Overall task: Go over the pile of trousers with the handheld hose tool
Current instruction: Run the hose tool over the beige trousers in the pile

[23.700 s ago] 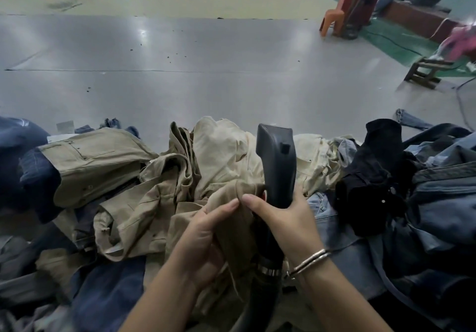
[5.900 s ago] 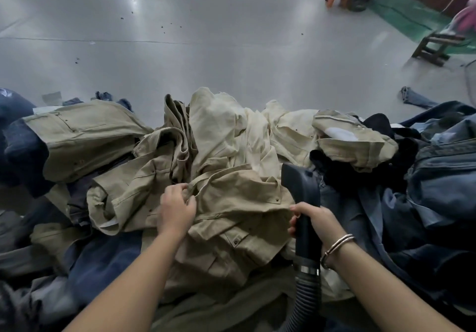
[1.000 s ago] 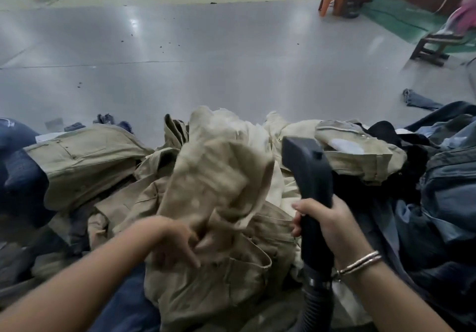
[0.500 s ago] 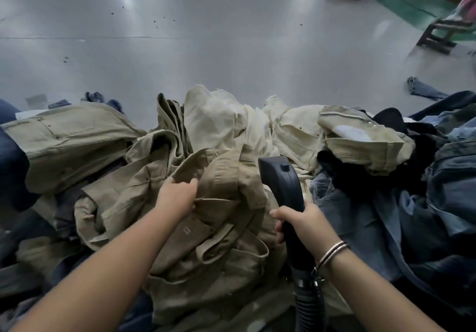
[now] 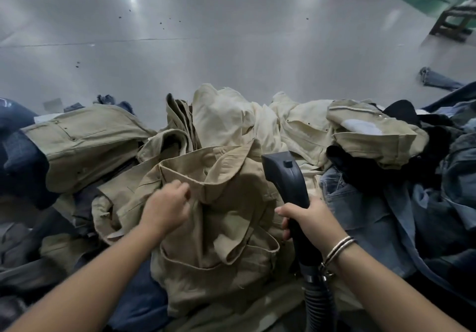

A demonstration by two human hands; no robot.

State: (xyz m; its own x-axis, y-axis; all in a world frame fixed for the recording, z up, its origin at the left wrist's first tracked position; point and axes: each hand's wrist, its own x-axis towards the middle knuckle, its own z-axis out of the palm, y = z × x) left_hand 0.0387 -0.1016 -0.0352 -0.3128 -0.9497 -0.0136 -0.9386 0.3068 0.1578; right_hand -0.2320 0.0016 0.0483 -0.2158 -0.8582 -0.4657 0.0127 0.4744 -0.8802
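Left hand (image 5: 164,209) pinches the khaki trousers (image 5: 221,218) taut at the waistband; right hand (image 5: 310,218), beside them, grips the hose tool (image 5: 288,177), which should sweep flat cloth.

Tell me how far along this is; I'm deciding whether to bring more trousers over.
Done: cannot tell; no treated garment looks any different. In hand: the left hand grips the khaki trousers on top, and the right hand holds the black hose tool upright beside them. Left: likely most of it, including the cream trousers behind and the denim at right.
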